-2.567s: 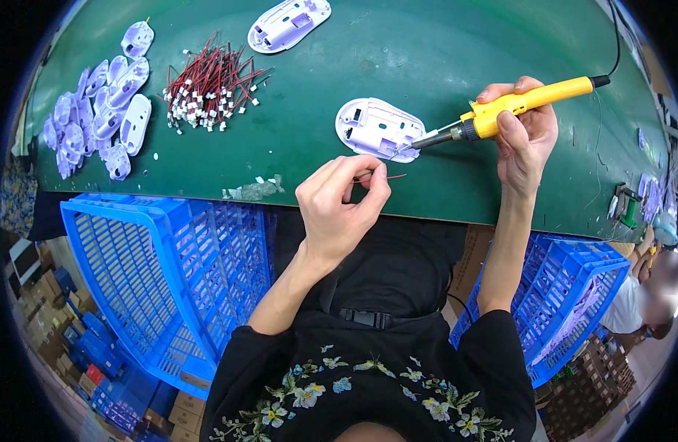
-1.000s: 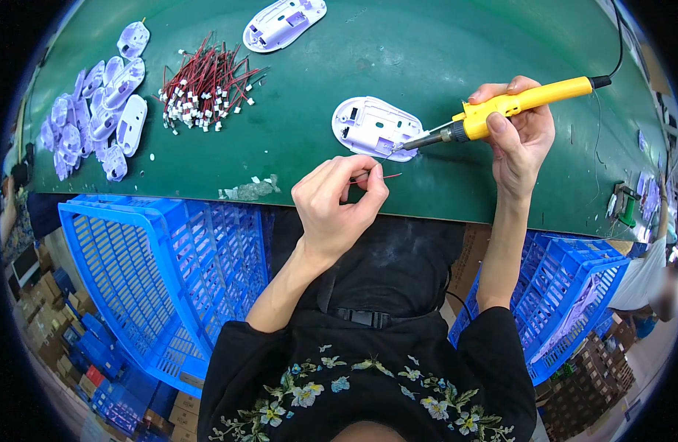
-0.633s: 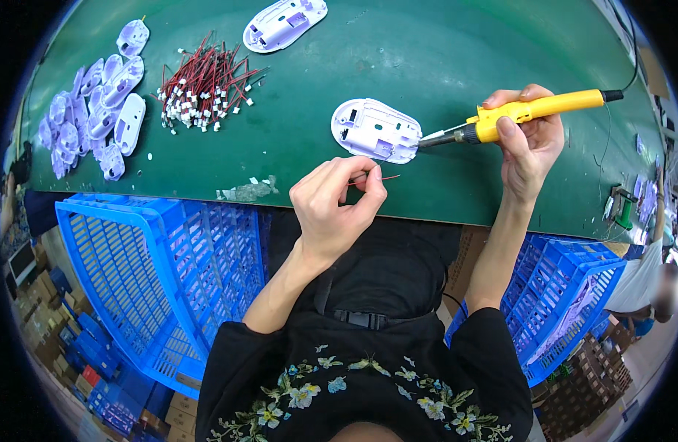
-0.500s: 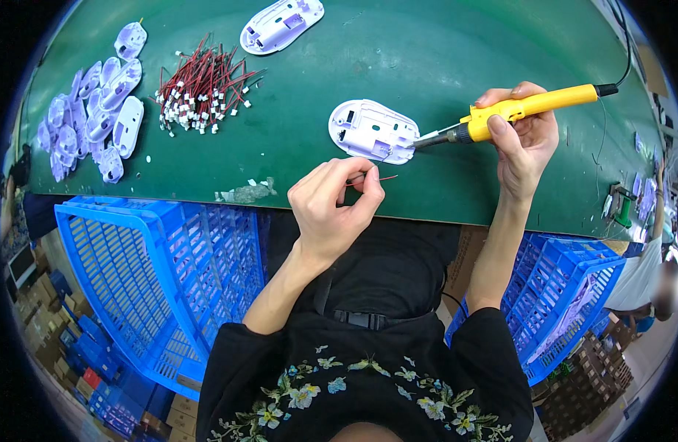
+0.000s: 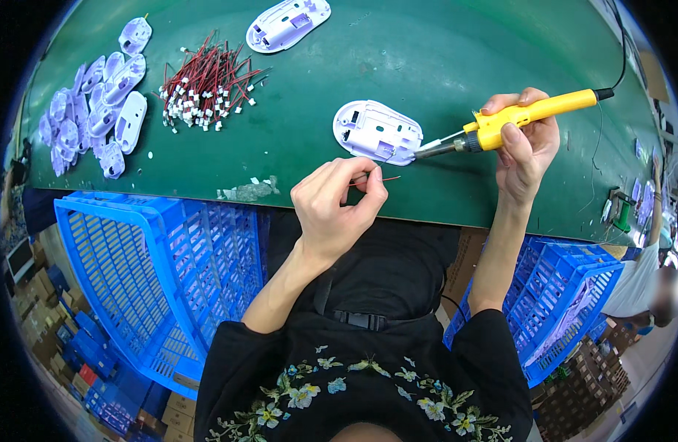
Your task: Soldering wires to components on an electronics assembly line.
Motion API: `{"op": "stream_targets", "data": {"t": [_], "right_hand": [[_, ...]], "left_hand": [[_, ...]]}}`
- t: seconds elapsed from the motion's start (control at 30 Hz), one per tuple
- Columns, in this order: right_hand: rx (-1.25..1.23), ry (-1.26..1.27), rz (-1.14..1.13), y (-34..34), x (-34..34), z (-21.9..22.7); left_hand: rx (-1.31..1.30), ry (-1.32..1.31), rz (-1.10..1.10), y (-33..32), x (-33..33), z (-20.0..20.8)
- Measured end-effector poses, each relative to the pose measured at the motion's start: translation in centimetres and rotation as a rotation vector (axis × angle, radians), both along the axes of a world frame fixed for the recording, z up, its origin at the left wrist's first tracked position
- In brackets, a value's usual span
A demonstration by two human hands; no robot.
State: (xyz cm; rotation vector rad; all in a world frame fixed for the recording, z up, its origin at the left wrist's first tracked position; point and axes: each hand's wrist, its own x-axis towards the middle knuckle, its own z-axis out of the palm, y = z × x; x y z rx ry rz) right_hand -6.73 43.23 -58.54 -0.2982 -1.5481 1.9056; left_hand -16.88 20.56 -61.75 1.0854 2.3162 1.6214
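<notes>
A white oval plastic shell (image 5: 376, 132) lies on the green tabletop in front of me, its inner side up. My right hand (image 5: 529, 144) is closed around a yellow soldering iron (image 5: 538, 114), its tip at the shell's lower right end. A thin white tube on the iron points to the same spot. Just below the shell, my left hand (image 5: 339, 202) pinches a thin red and black wire lead (image 5: 390, 178); a red end sticks out past the fingertips. Whether the wire touches the shell I cannot tell.
Left on the green table (image 5: 442, 44) are a pile of red and black leads (image 5: 210, 85) with white connectors and many white shells (image 5: 103, 110). Another shell (image 5: 287, 26) lies at the back. Blue crates (image 5: 155, 272) stand below the front edge. A person (image 5: 637, 291) is at far right.
The soldering iron's tip has shifted slightly down at the shell's end, and the right hand has dipped a little. The left hand stays nearly in place, still pinching the wire lead.
</notes>
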Motion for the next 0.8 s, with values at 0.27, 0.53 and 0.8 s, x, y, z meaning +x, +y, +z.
{"op": "stream_targets", "data": {"t": [0.27,0.53,0.8], "right_hand": [[0.019,-0.094,-0.088,0.12,-0.03,0.03],[0.033,-0.128,-0.095,-0.04,-0.14,0.07],[-0.105,0.017,0.031,0.22,0.08,0.37]], "left_hand": [[0.002,-0.008,-0.005,0.13,-0.06,0.0],[0.003,-0.005,-0.009,0.13,-0.11,0.03],[0.013,0.014,0.005,0.08,-0.11,0.07]]}}
